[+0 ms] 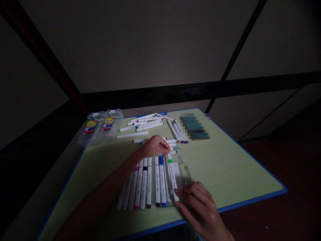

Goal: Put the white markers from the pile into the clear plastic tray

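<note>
A white marker with a green band (pixel 171 167) slants over the right part of a clear plastic case (pixel 184 167). At its far end, the thumb and fingers of my left hand (pixel 155 146) pinch it. My right hand (pixel 200 205) holds the near end between thumb and forefinger. Left of it in the same part lie a blue-capped marker (pixel 163 184) and a dark-tipped one (pixel 157 184). Several more markers (pixel 136 187) fill the left part side by side, partly under my left forearm's shadow.
Loose white markers (pixel 149 125) are scattered at the back, with orange- and purple-tipped ones (pixel 175 131) beside them. Empty clear cases (pixel 100 129) with labels stand back left. A pixelated green object (pixel 194 127) lies back right. The table's blue edge (pixel 253 198) runs along the front right.
</note>
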The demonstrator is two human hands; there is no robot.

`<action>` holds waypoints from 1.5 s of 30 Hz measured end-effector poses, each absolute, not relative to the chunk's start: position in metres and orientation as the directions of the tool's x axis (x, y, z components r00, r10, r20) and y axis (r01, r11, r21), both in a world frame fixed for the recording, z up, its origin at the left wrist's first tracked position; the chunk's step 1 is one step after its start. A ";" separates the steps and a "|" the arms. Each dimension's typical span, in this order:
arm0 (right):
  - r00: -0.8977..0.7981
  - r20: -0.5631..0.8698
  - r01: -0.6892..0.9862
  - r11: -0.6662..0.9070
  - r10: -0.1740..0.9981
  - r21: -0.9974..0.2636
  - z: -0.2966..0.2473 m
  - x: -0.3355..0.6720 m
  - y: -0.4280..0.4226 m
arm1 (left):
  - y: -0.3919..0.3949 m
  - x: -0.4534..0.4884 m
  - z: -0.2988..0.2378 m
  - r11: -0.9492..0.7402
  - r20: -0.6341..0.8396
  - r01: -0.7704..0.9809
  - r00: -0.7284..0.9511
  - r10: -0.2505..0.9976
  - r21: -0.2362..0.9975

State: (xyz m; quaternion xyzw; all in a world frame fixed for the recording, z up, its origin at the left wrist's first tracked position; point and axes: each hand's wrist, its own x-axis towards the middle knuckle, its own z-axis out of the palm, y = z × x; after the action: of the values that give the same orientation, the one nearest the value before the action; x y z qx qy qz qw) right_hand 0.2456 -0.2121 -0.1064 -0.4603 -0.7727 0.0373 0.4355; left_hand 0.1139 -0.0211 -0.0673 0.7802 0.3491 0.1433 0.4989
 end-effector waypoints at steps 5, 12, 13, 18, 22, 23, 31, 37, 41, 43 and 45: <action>-0.207 0.618 0.686 0.563 0.759 -0.462 -0.105 0.246 -0.212 | -0.018 0.112 -0.074 -0.337 -0.118 0.413 0.761 0.638 0.846; -0.197 0.633 0.679 0.570 0.748 -0.462 -0.103 0.246 -0.212 | -0.017 0.111 -0.076 -0.353 -0.121 0.419 0.770 0.627 0.837; -0.195 0.632 0.682 0.567 0.750 -0.462 -0.103 0.245 -0.212 | -0.017 0.111 -0.075 -0.358 -0.120 0.420 0.771 0.625 0.834; -0.195 0.629 0.686 0.563 0.753 -0.461 -0.105 0.245 -0.212 | -0.018 0.111 -0.072 -0.405 -0.108 0.424 0.787 0.607 0.810; -0.214 0.614 0.673 0.570 0.759 -0.470 -0.106 0.246 -0.212 | -0.019 0.112 -0.072 -0.409 -0.112 0.429 0.788 0.606 0.805; -0.216 0.612 0.671 0.571 0.761 -0.473 -0.106 0.246 -0.211 | -0.019 0.112 -0.072 -0.405 -0.115 0.430 0.787 0.606 0.807; -0.210 0.583 0.649 0.558 0.785 -0.517 -0.106 0.246 -0.211 | -0.021 0.113 -0.075 -0.377 -0.134 0.432 0.784 0.606 0.819; -0.224 0.560 0.646 0.552 0.798 -0.527 -0.105 0.246 -0.210 | -0.020 0.114 -0.076 -0.376 -0.140 0.435 0.785 0.604 0.818; -0.224 0.568 0.629 0.563 0.792 -0.536 -0.103 0.247 -0.209 | -0.021 0.114 -0.076 -0.372 -0.139 0.438 0.779 0.611 0.819; -0.225 0.563 0.632 0.558 0.796 -0.537 -0.103 0.247 -0.210 | -0.021 0.114 -0.076 -0.367 -0.139 0.434 0.780 0.611 0.823; -0.232 0.550 0.637 0.553 0.802 -0.538 -0.104 0.247 -0.210 | -0.020 0.114 -0.077 -0.360 -0.145 0.434 0.780 0.609 0.826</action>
State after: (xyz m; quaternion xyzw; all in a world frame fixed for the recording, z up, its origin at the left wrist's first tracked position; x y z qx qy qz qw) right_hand 0.2472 -0.2099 -0.1041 -0.4621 -0.7783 0.1002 0.4131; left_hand 0.1139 -0.0203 -0.0766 0.8192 0.3184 0.0935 0.4677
